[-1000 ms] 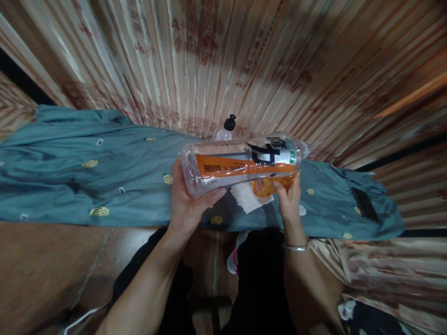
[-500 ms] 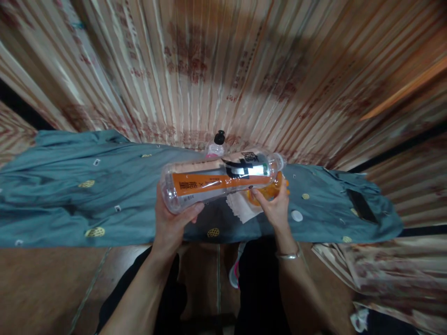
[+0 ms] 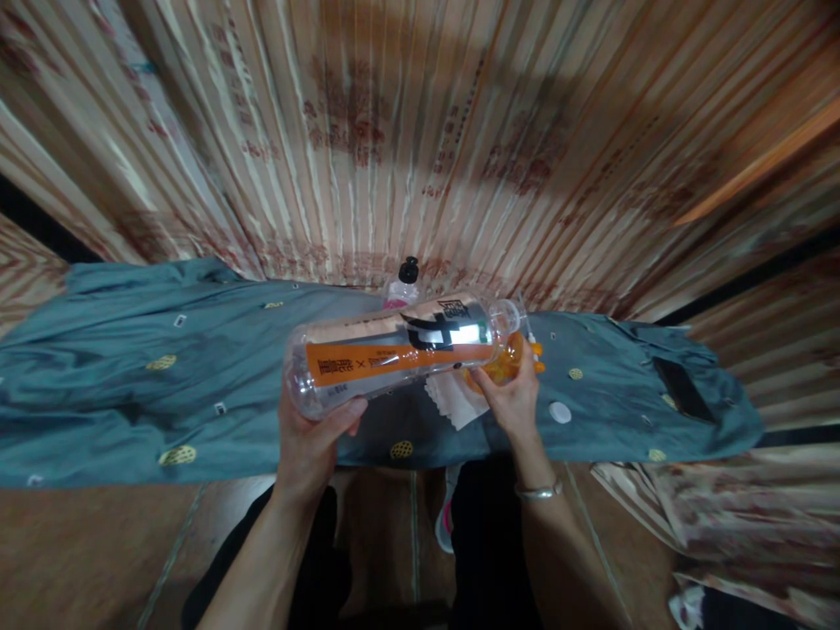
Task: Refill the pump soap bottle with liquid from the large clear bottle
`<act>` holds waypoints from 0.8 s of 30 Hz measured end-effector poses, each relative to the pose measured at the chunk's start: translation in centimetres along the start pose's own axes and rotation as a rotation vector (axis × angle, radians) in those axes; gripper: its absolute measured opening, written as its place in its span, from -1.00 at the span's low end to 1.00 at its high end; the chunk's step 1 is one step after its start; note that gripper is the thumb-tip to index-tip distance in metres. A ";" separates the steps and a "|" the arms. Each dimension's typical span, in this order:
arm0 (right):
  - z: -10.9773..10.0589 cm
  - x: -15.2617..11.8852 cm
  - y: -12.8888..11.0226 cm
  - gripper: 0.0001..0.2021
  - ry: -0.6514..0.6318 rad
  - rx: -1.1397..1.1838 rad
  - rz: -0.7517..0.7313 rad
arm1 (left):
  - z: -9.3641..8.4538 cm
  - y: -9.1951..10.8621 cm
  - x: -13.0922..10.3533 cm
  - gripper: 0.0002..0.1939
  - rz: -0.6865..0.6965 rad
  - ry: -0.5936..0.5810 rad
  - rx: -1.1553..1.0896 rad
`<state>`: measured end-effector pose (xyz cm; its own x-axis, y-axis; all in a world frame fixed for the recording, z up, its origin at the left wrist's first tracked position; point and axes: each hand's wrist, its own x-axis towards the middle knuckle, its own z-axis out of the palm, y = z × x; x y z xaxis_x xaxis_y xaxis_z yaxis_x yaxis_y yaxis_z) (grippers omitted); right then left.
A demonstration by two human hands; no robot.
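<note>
My left hand (image 3: 308,437) is closed round the base end of a large clear plastic bottle (image 3: 394,350) with an orange and silver label. The bottle lies almost level above the cloth, its neck pointing right and slightly up. Below the neck, my right hand (image 3: 515,394) is closed round a see-through orange container (image 3: 502,363), which the bottle partly covers. Small orange knobs stick out past my right fingers. The bottle's mouth is just above this container. A white tissue (image 3: 456,402) lies beneath, left of my right hand.
A teal patterned cloth (image 3: 216,367) covers the narrow table. Behind the held bottle stands a small bottle with a black top (image 3: 408,271). A white round disc (image 3: 559,412) and a dark phone (image 3: 682,389) lie to the right. A pleated curtain (image 3: 367,175) hangs at the back.
The large bottle and my left hand have shifted a little left and down in view. Its mouth sits slightly lower, and my right hand keeps its hold on the orange container.
</note>
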<state>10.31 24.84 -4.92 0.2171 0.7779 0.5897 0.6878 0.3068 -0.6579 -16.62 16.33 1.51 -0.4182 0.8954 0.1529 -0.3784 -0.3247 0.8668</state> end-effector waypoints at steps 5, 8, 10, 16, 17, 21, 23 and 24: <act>0.0 -0.1 -0.1 -0.08 -0.007 -0.010 -0.003 | 0.3 0.5 0.2 -0.50 0.018 -0.004 0.018; -0.1 -0.2 -0.1 -0.06 -0.018 -0.003 0.018 | 0.2 0.5 0.2 -0.53 0.040 -0.020 0.014; -0.1 -0.2 -0.1 -0.03 -0.033 0.016 0.036 | 0.2 0.5 0.3 -0.51 0.049 -0.020 0.006; -0.2 -0.3 -0.1 -0.04 -0.033 0.025 0.038 | 0.2 0.6 0.1 -0.50 0.014 0.034 0.001; -0.2 -0.4 -0.1 -0.05 -0.037 0.025 0.040 | 0.3 0.7 0.1 -0.49 0.007 0.045 -0.001; -0.2 -0.4 -0.1 -0.05 -0.062 0.028 0.046 | 0.5 1.1 0.1 -0.52 0.016 0.029 -0.001; -0.3 -0.4 -0.1 -0.06 -0.052 0.020 0.036 | 0.7 1.3 0.2 -0.54 0.026 0.022 0.010; -0.3 -0.4 -0.2 -0.06 -0.044 0.014 0.028 | 0.7 1.4 0.2 -0.54 0.029 0.020 0.027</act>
<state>10.28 24.35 -4.91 0.2050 0.8094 0.5504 0.6719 0.2925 -0.6804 -16.61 16.26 3.11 -0.4451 0.8794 0.1691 -0.3431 -0.3419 0.8749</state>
